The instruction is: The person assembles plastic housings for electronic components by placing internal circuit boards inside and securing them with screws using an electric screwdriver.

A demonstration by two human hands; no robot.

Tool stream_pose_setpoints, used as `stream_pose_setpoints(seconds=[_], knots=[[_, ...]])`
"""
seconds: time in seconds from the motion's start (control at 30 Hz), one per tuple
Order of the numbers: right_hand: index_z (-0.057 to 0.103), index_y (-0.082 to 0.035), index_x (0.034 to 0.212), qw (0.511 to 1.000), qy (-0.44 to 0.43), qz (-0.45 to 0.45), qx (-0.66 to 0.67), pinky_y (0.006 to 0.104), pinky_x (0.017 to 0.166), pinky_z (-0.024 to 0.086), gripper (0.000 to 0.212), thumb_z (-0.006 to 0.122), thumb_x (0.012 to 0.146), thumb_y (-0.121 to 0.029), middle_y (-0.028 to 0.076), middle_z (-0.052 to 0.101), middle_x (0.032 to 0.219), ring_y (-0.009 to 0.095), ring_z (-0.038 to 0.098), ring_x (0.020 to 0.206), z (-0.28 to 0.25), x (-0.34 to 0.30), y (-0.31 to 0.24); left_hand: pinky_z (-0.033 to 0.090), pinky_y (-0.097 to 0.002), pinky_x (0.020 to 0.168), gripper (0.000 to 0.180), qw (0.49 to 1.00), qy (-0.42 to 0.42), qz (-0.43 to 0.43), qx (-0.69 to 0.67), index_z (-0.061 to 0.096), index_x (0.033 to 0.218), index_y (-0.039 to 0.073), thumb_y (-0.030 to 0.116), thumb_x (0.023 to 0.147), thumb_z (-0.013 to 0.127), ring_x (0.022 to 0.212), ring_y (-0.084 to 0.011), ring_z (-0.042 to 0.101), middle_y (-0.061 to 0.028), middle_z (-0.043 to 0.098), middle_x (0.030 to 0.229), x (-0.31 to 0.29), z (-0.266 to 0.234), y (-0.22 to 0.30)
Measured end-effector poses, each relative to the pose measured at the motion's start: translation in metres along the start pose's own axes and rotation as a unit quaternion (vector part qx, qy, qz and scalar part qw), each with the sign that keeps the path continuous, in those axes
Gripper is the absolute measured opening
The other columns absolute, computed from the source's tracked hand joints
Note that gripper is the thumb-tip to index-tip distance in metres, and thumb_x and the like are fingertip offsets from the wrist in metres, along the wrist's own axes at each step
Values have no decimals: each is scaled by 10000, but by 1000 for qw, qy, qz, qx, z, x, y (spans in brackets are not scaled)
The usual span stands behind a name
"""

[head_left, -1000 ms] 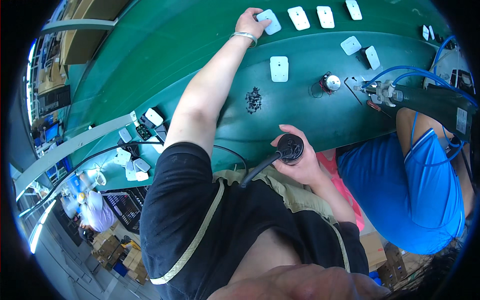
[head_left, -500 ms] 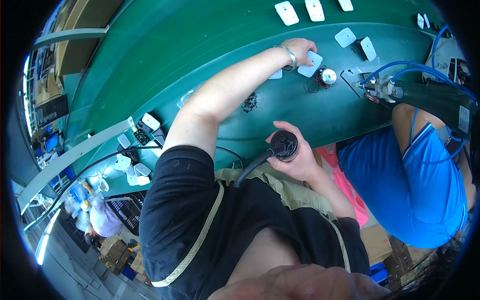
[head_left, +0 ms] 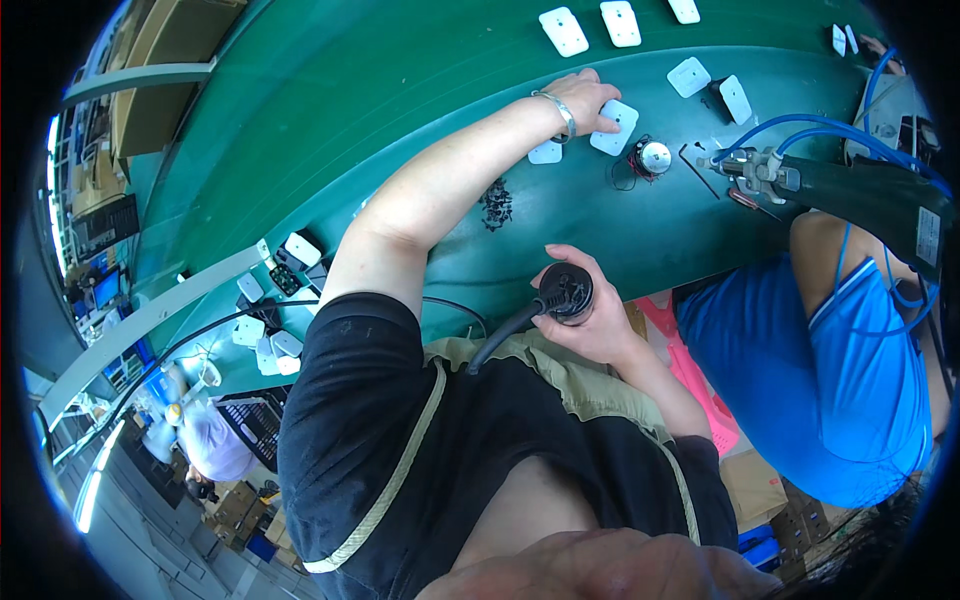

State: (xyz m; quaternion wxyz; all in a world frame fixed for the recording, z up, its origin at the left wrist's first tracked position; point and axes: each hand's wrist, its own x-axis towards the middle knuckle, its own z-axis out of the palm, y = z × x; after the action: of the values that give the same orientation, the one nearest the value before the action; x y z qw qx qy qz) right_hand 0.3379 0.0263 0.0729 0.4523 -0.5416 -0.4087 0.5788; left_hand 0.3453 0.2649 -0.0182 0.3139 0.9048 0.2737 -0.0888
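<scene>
My left hand (head_left: 583,102) reaches across the green bench, with a bracelet at the wrist. Its fingers are bent over the left edge of a white rectangular plastic cover (head_left: 614,130) with rounded corners, gripping it there. A second white piece (head_left: 545,153) lies partly under that wrist. Close to my body, my right hand (head_left: 602,325) wraps round a black cylindrical corded power tool (head_left: 567,292), seen end-on; its working tip is hidden. Right of the gripped cover sits a round silver part (head_left: 654,157) with thin wires. Small black screws (head_left: 496,205) lie heaped below my left forearm.
More white-topped units stand on the green strip (head_left: 563,32) at the back and at bench left (head_left: 270,350). An L-shaped hex key (head_left: 699,172) and a screwdriver (head_left: 744,198) lie at right, beside a blue-hosed metal fixture (head_left: 770,178). A person in blue shorts (head_left: 800,370) sits there.
My left hand has shifted slightly left along the white cover's edge. The white units on the back strip have moved a little left. My right hand and the corded tool stay put.
</scene>
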Motion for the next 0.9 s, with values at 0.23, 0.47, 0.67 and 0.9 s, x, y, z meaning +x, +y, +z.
stream_pose_setpoints(seconds=[0.23, 0.47, 0.67, 0.9], knots=[[374, -76, 1190, 999, 4, 40, 9, 291, 805, 422, 671, 701, 605, -86, 113, 545, 955, 197, 552, 893, -4, 0, -1, 454, -358, 770, 482, 912, 390, -126, 12, 538, 1059, 102, 362, 673, 665, 904, -292, 548, -146, 538, 992, 18, -38, -44], [369, -69, 1189, 1000, 10, 18, 20, 286, 800, 421, 665, 696, 610, -72, 110, 540, 960, 189, 549, 891, -8, -1, 5, 450, -336, 795, 486, 955, 243, -164, -35, 528, 1068, 85, 324, 672, 676, 911, -278, 562, -151, 574, 975, 53, -21, -89], [368, -65, 1190, 1000, 9, 23, -1, 284, 795, 423, 663, 694, 612, -76, 106, 539, 958, 182, 548, 885, -4, 1, -1, 444, -363, 765, 405, 938, 289, -127, -142, 518, 988, 71, 204, 644, 685, 877, -309, 561, -176, 587, 916, 33, -26, -72], [340, -31, 1206, 1000, 3, -29, -12, 244, 753, 411, 665, 675, 632, -19, 70, 541, 905, 104, 512, 820, 4, -8, 6, 461, -301, 764, 472, 954, 227, -117, -156, 531, 1053, 67, 216, 646, 717, 838, -216, 591, -126, 611, 895, -26, -59, -82]])
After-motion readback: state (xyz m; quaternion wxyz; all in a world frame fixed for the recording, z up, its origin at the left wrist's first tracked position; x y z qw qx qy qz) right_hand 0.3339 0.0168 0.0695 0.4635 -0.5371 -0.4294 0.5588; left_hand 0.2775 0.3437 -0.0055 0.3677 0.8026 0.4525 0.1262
